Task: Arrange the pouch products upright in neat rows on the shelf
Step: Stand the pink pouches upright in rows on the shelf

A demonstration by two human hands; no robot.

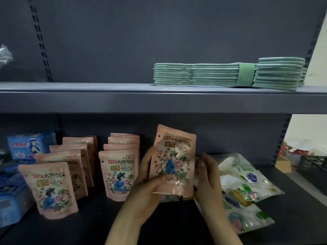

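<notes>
She has a pink pouch (174,161) up off the lower shelf (99,220), near its middle, roughly upright with its print facing her. The left hand (147,183) pinches its lower left edge, thumb on the front; the right hand (208,175) has fingers (203,167) loosely spread at the right edge, seemingly steadying it. Probably she's squaring it to start a third row right of the two standing rows (99,167).

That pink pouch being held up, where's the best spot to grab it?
By its lower side edges, coming from the front. The pouch is flat and floppy, tilted slightly; the left hand pinches its lower left edge, and the right hand sits at its right edge. That probably lets it be stood upright.
</notes>
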